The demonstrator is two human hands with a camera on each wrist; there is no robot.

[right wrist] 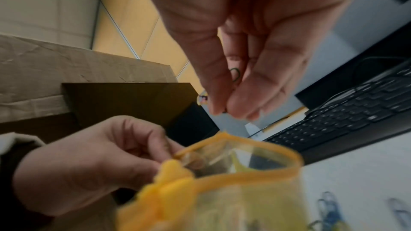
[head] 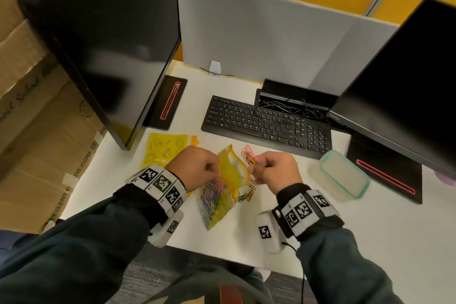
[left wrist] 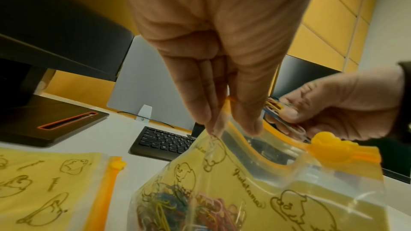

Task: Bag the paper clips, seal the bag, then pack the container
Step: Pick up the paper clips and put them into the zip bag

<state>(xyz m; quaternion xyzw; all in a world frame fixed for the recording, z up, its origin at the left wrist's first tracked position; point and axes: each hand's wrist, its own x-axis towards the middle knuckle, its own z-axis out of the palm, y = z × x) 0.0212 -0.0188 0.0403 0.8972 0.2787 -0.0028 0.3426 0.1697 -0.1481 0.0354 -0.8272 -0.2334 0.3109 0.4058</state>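
A yellow zip bag [head: 229,173] stands on the white desk with its mouth held wide; coloured paper clips [head: 213,196] fill its lower part. My left hand [head: 197,168] pinches the bag's rim [left wrist: 229,111] between thumb and fingers. My right hand [head: 274,168] pinches a bunch of coloured clips [head: 250,157] just right of the open mouth [right wrist: 244,157]. The bag's orange slider [left wrist: 331,147] sits at the end of the zip. A few loose clips [head: 246,194] lie on the desk beside the bag. The clear container [head: 343,175] with a teal rim sits at the right.
A second yellow zip bag [head: 165,147] lies flat at the left. A black keyboard [head: 266,123] is behind the hands. Two dark monitors [head: 111,39] on black bases flank the desk. A grey divider panel [head: 259,27] stands at the back. Cardboard boxes [head: 37,131] stand to the left.
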